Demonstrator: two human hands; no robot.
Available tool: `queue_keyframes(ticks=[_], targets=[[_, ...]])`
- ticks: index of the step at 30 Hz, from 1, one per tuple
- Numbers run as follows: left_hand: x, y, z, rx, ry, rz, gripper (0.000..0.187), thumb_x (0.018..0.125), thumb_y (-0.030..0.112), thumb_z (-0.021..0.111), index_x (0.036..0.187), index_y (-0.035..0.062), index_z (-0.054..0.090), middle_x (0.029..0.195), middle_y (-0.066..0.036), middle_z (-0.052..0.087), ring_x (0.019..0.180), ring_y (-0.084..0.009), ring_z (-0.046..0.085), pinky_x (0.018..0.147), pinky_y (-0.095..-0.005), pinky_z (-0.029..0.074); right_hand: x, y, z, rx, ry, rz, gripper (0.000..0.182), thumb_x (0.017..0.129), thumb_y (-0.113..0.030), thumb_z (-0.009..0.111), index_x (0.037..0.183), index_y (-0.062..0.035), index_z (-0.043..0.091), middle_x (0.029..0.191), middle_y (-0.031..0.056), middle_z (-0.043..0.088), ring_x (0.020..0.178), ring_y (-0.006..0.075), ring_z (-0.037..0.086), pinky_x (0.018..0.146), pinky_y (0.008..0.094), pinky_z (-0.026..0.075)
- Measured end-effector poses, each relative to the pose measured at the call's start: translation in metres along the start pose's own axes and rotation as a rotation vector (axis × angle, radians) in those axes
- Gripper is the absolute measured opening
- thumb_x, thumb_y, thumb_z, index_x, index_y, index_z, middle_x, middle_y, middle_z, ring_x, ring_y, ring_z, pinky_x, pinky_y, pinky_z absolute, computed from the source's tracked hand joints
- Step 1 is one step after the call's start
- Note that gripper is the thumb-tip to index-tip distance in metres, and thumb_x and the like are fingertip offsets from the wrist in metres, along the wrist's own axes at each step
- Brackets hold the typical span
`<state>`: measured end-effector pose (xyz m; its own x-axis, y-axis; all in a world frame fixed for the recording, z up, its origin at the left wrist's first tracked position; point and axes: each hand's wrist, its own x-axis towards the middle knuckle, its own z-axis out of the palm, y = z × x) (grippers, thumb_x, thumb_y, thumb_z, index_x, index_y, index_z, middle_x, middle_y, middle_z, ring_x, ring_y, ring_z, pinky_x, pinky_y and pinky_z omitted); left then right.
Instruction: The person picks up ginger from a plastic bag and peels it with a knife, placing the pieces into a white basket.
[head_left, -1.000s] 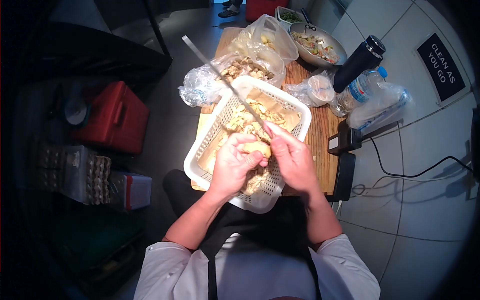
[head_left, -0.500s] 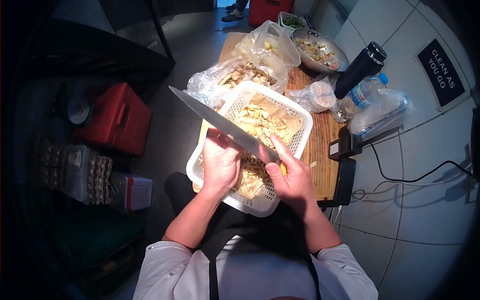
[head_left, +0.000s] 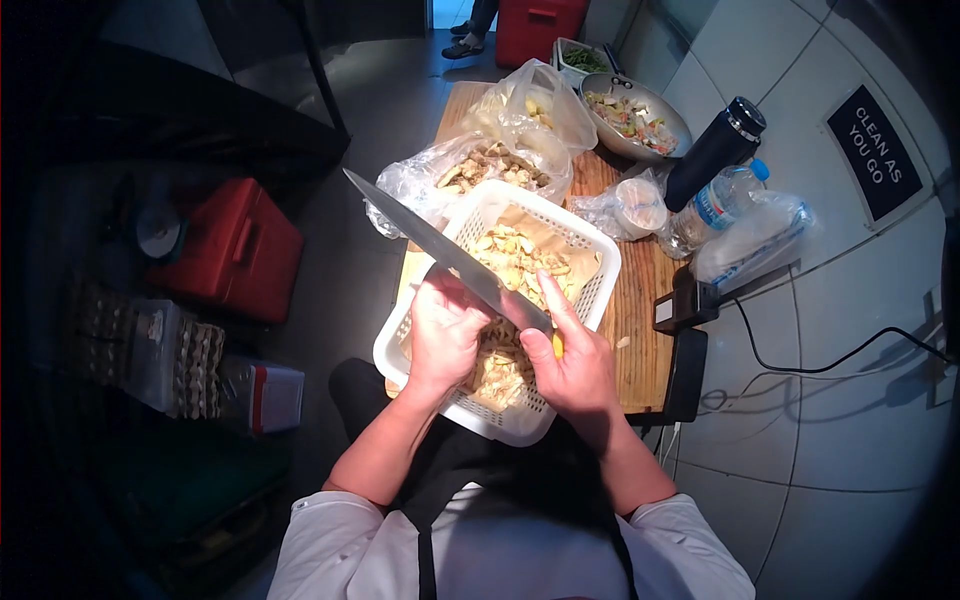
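My right hand (head_left: 578,372) grips a large kitchen knife (head_left: 432,243) by its yellow handle, index finger stretched along the blade. The blade points up and left, crossing over a white plastic basket (head_left: 608,275). My left hand (head_left: 444,335) is closed just beneath the blade; what its fingers hold is hidden by the knife and hand. Inside the basket, pale yellow chopped pieces (head_left: 512,258), which look like ginger, lie on a brown liner. Behind it, a clear plastic bag (head_left: 410,195) holds knobbly, unpeeled-looking root pieces (head_left: 500,168).
On the wooden table (head_left: 640,350) stand a pan of chopped food (head_left: 630,125), a dark flask (head_left: 715,150), a water bottle (head_left: 710,210) and a wrapped cup (head_left: 640,208). A black power box (head_left: 685,305) sits at the right edge. Left are a red cooler (head_left: 235,250) and egg trays (head_left: 200,360).
The knife and my right hand have shifted slightly left. The basket and table appear a little lower in view. Both hands keep their grips.
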<state>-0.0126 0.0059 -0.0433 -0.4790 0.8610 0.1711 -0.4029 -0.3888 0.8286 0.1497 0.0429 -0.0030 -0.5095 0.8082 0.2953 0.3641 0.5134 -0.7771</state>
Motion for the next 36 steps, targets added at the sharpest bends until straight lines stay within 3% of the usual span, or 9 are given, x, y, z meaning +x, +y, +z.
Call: queue_keyframes(ticks=[5,9,11,16,22,25,32,35,36], targets=[[-0.01,-0.004,0.001,-0.008,-0.116,-0.011,0.028,0.089,-0.002,0.071,0.108,-0.0003,0.051,0.104,-0.012,0.066,0.092,-0.0178,0.067,0.084,-0.0319,0.057,0.009,-0.005,0.0,0.098,-0.065,0.012,0.05,0.099,-0.033,0.061,0.142,-0.0094,0.053,0.115,0.0235,0.069,0.108,0.0396,0.068,0.086,0.0412,0.055],[-0.021,0.0,0.0,-0.151,-0.217,-0.229,0.025,0.092,0.0,0.069,0.109,-0.0004,0.05,0.1,-0.014,0.068,0.087,-0.0164,0.068,0.08,-0.0292,0.057,0.019,-0.011,-0.003,0.297,-0.085,0.197,0.045,0.101,-0.03,0.059,0.14,-0.0061,0.056,0.113,0.0211,0.071,0.107,0.0307,0.07,0.089,0.0375,0.053],[-0.014,0.004,-0.001,-0.259,-0.065,-0.294,0.031,0.094,0.005,0.069,0.12,0.0022,0.052,0.094,-0.011,0.069,0.077,-0.0165,0.067,0.075,-0.0277,0.056,0.02,0.004,-0.001,0.255,-0.025,0.105,0.045,0.102,-0.03,0.058,0.14,-0.0051,0.055,0.111,0.0196,0.072,0.106,0.0262,0.07,0.09,0.0361,0.052],[0.005,0.017,-0.011,-0.455,-0.072,-0.315,0.049,0.098,0.014,0.065,0.141,0.0076,0.043,0.11,-0.006,0.063,0.094,-0.0154,0.062,0.081,-0.0282,0.052,0.014,0.015,-0.003,0.253,-0.003,0.043,0.053,0.101,-0.033,0.059,0.145,-0.0045,0.048,0.121,0.0251,0.066,0.116,0.0291,0.065,0.096,0.0376,0.049],[0.008,0.023,-0.006,-0.375,-0.02,-0.324,0.05,0.101,0.015,0.058,0.146,0.009,0.037,0.12,-0.01,0.063,0.106,-0.0246,0.065,0.088,-0.0355,0.057,0.006,0.0,-0.016,0.163,-0.105,0.385,0.035,0.099,-0.035,0.065,0.117,-0.0064,0.056,0.099,0.0166,0.07,0.091,0.0216,0.068,0.081,0.0353,0.052],[0.006,0.02,-0.013,-0.325,-0.011,-0.326,0.046,0.102,0.014,0.057,0.143,0.0075,0.039,0.12,-0.011,0.062,0.106,-0.0239,0.065,0.087,-0.0343,0.058,0.003,0.009,-0.01,0.277,-0.02,0.249,0.031,0.098,-0.034,0.066,0.109,-0.007,0.055,0.09,0.012,0.07,0.079,0.0177,0.064,0.074,0.0341,0.052],[0.005,0.023,-0.008,-0.347,0.055,-0.311,0.043,0.102,0.009,0.055,0.143,0.0046,0.042,0.125,-0.007,0.058,0.099,-0.0178,0.061,0.083,-0.0294,0.05,0.002,0.01,-0.007,0.285,-0.038,0.119,0.043,0.098,-0.027,0.066,0.132,-0.002,0.059,0.11,0.0155,0.072,0.108,0.0209,0.067,0.094,0.0331,0.05],[0.005,0.021,-0.009,-0.343,0.03,-0.301,0.043,0.102,0.009,0.055,0.143,0.0054,0.043,0.129,-0.005,0.055,0.103,-0.017,0.059,0.086,-0.0291,0.049,0.002,0.003,-0.009,0.24,-0.006,0.098,0.042,0.098,-0.024,0.067,0.132,-0.0005,0.06,0.113,0.0174,0.071,0.112,0.0218,0.066,0.098,0.033,0.048],[0.005,0.023,-0.009,-0.319,0.045,-0.315,0.044,0.102,0.009,0.055,0.145,0.0059,0.042,0.131,-0.005,0.053,0.103,-0.0158,0.058,0.087,-0.0295,0.048,0.001,0.007,-0.01,0.23,-0.028,0.132,0.043,0.096,-0.025,0.069,0.132,-0.0016,0.061,0.115,0.0202,0.071,0.112,0.0268,0.068,0.096,0.0347,0.05]])
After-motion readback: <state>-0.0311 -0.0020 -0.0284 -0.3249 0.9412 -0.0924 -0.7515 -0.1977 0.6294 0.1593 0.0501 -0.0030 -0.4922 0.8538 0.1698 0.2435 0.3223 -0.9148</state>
